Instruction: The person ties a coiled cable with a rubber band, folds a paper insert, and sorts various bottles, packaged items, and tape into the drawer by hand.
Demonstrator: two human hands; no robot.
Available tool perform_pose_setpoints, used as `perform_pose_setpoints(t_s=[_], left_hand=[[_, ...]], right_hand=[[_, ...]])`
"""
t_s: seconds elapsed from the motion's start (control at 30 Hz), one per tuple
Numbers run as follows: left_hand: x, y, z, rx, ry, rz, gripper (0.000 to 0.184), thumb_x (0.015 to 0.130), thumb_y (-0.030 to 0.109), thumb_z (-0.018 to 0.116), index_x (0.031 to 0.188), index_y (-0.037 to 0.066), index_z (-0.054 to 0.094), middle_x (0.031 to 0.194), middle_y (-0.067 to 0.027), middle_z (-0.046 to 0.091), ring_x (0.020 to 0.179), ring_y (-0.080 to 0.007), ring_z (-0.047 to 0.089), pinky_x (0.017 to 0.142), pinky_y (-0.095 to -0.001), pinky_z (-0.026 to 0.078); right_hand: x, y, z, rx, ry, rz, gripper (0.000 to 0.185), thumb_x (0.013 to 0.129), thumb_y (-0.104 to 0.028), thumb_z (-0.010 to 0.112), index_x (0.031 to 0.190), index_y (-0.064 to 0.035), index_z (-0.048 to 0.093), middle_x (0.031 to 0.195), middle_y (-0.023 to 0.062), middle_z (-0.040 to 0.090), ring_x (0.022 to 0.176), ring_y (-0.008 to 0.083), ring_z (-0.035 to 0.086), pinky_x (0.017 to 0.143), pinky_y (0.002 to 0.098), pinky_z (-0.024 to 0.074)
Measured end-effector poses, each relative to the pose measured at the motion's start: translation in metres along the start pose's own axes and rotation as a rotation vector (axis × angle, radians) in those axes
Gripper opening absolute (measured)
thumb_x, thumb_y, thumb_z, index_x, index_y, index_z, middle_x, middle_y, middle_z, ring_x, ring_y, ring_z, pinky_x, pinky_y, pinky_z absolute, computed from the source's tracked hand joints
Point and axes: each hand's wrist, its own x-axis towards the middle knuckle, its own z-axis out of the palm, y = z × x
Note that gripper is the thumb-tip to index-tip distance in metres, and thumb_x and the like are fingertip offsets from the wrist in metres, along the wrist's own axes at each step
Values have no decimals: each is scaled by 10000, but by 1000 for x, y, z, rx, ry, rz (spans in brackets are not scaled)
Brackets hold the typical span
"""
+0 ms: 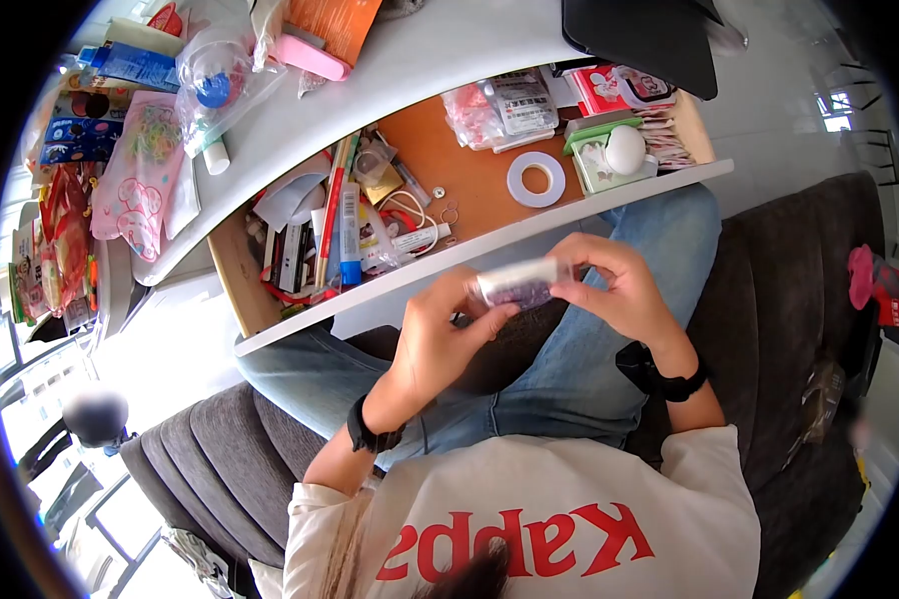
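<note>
Both hands hold a small clear-and-purplish packet, blurred, above my lap and just in front of the open drawer's white front edge. My left hand pinches one end between thumb and fingers. At the other end, my right hand grips with thumb and forefinger. Inside the drawer, a roll of white tape lies on the orange-brown bottom. A white round object sits on a green-edged box at the drawer's right. Pens, a blue-capped tube and a white cable fill its left part.
Plastic packets lie at the drawer's back. On the desk are a pink bag, a clear bag with a blue item, and a pink object. A dark bag stands at the desk's right. A dark sofa surrounds my legs.
</note>
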Motion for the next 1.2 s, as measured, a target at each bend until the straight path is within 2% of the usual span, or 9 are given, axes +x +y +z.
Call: perform_pose_setpoints(t_s=[0.1, 0.23, 0.3, 0.4, 0.53, 0.7, 0.8, 0.9, 1.2], left_hand=[[11, 4, -2, -159, -51, -127, 235, 772, 79, 675, 954, -22, 566, 722, -50, 595, 610, -71, 540, 578, -224, 439], [30, 15, -6, -404, -48, -112, 244, 866, 193, 586, 976, -21, 542, 726, -28, 582, 589, -60, 508, 550, -202, 409], [43, 9, -13, -329, -74, -116, 248, 902, 241, 530, 931, -5, 540, 681, -13, 564, 569, -60, 508, 524, -199, 389], [55, 6, -16, -264, -77, -111, 246, 915, 245, 506, 899, 3, 544, 639, -16, 565, 559, -61, 528, 517, -198, 393], [54, -1, -9, -440, -44, -151, 248, 925, 231, 482, 925, -11, 535, 739, -60, 606, 615, -102, 586, 583, -210, 458], [50, -5, -6, -630, 14, -209, 230, 935, 193, 452, 980, -22, 518, 877, -95, 613, 732, -168, 629, 698, -258, 507], [50, -7, -10, -589, -45, -196, 214, 932, 171, 459, 1000, -22, 524, 903, -75, 608, 788, -138, 609, 719, -259, 495], [51, -3, -7, -387, 140, 19, 189, 920, 144, 484, 1007, -16, 535, 924, -52, 603, 816, -104, 581, 726, -253, 479], [51, 0, 3, -465, 169, 28, 114, 871, 118, 576, 892, 13, 535, 818, -3, 593, 743, -36, 539, 638, -175, 437]], right_hand=[[10, -5, -4, -119, 33, 51, 105, 767, -21, 620, 857, 9, 576, 803, 19, 563, 690, 75, 485, 628, 218, 390], [29, -14, -15, -212, 47, 64, 105, 787, -61, 614, 856, 5, 571, 762, -12, 545, 674, 54, 460, 616, 211, 382], [38, -18, -18, -247, 50, 94, 109, 800, -80, 603, 861, 5, 572, 766, -18, 547, 682, 53, 458, 623, 212, 383], [45, -18, -20, -185, 38, 95, 152, 820, -108, 586, 914, 10, 572, 833, 0, 563, 762, 66, 481, 688, 224, 403], [49, -7, -27, -131, -5, -39, 244, 829, -97, 573, 1044, 16, 552, 960, 35, 578, 874, 90, 527, 758, 251, 431], [46, -7, -28, 27, -95, 137, 352, 838, -54, 554, 1178, 6, 483, 1066, 48, 549, 914, 98, 537, 755, 243, 457], [47, -8, -28, 55, -105, 137, 351, 843, -40, 542, 1185, 7, 477, 1085, 48, 538, 909, 93, 532, 728, 226, 464], [46, -11, -28, 53, -145, 145, 340, 845, -38, 539, 1177, 10, 483, 1083, 47, 535, 904, 91, 530, 712, 221, 466], [40, -10, -23, 4, -146, 102, 315, 834, -15, 541, 1146, 17, 510, 999, 43, 563, 814, 74, 526, 681, 215, 460]])
